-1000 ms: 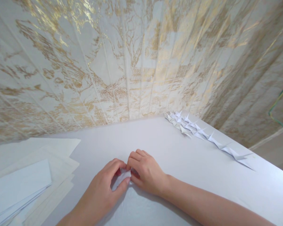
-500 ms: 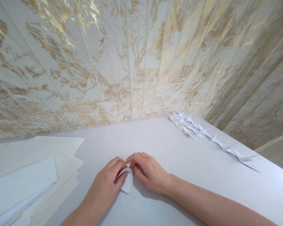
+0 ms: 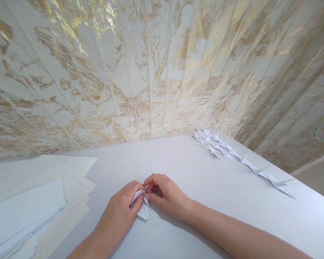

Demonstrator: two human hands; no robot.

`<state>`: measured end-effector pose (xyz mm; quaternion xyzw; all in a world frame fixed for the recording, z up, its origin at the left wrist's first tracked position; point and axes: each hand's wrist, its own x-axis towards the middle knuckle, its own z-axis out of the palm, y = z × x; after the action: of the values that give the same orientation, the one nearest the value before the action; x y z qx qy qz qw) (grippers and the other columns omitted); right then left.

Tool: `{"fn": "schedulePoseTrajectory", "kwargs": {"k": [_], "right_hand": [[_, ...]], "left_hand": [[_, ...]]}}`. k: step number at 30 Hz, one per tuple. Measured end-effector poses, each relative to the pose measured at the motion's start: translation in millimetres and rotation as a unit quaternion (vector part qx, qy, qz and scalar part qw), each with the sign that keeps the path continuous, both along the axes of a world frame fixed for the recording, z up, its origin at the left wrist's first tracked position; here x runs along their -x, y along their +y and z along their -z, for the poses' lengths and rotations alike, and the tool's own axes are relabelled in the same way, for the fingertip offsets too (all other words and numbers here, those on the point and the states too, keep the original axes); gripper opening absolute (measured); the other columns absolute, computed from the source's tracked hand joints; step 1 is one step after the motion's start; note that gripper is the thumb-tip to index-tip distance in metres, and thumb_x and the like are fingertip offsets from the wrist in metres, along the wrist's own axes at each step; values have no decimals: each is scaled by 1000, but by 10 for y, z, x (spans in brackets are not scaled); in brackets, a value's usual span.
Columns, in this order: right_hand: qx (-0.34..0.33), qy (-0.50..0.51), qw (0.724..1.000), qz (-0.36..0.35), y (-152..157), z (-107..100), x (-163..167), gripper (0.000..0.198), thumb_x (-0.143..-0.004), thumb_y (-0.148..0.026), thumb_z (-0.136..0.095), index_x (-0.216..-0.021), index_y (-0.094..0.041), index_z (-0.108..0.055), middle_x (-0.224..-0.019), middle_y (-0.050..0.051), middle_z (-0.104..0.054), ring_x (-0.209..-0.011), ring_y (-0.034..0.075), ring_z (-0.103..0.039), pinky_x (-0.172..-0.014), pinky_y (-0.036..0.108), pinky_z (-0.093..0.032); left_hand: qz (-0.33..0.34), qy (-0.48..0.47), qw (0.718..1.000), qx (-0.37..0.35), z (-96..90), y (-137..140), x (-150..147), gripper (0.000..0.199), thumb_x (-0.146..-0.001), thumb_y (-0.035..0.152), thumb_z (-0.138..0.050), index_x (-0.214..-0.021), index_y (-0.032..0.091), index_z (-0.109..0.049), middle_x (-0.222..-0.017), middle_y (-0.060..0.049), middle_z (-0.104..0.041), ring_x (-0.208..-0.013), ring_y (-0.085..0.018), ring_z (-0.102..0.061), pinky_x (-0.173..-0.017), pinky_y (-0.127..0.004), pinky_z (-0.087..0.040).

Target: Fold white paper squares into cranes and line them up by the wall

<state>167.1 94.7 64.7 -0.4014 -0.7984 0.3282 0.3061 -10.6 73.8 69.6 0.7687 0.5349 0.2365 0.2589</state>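
A small piece of folded white paper (image 3: pixel 142 212) is between my two hands, just above the white table, with a point facing me. My left hand (image 3: pixel 124 202) is closed on its left side, thumb in front and fingers behind. My right hand (image 3: pixel 166 196) pinches the upper right edge of the paper with thumb and fingertips. The fingertips of both hands meet at the top of the paper and partly hide it.
Several folded white paper cranes (image 3: pixel 229 149) stand in rows along the right edge of the table (image 3: pixel 194 169). At the left lie loose paper sheets (image 3: pixel 78 165) with a stack of white paper rectangles (image 3: pixel 29 201) on top. A gold-patterned curtain (image 3: pixel 140 72) hangs behind the table.
The upper part of the folded paper has been bent, and its right side now looks narrower. My left thumb has come further over its front; my right fingertips have shifted slightly left.
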Motion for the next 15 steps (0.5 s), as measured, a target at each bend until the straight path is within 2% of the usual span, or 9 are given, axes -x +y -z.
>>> {"fn": "schedulePoseTrajectory", "kwargs": {"k": [4,7,11,15], "right_hand": [[-5,-37,999,15,-6,-21,62,26,-77,-6,-70,-98,-18,-60,-74,-3,-62,-76,16,-55,-80,30,-39],[-4,-53,998,16,12,-30,82,30,-75,-6,-72,-99,-18,-59,-74,-4,-62,-76,16,-55,-81,31,-39],[-10,-58,998,-2,36,-26,73,36,-74,-7,-73,-104,-19,-58,-77,-3,-62,-79,17,-55,-83,31,-39],[-9,-51,999,0,35,-32,58,33,-73,-8,-74,-101,-19,-58,-80,-2,-63,-81,17,-54,-81,30,-40]], "left_hand": [[13,-20,1000,14,-37,-26,9,25,-95,36,-34,-87,24,-54,-83,1,-64,-78,-19,-62,-74,-30,-42],[3,-42,999,24,-61,-33,7,33,-97,44,-29,-84,25,-52,-75,3,-60,-70,-17,-59,-69,-28,-42],[-19,-64,998,14,-75,-23,7,34,-96,48,-33,-80,25,-50,-67,6,-53,-63,-16,-55,-63,-26,-41],[-20,-61,998,11,-81,-20,1,32,-95,49,-38,-79,25,-52,-67,6,-53,-62,-15,-54,-62,-25,-40]]}}
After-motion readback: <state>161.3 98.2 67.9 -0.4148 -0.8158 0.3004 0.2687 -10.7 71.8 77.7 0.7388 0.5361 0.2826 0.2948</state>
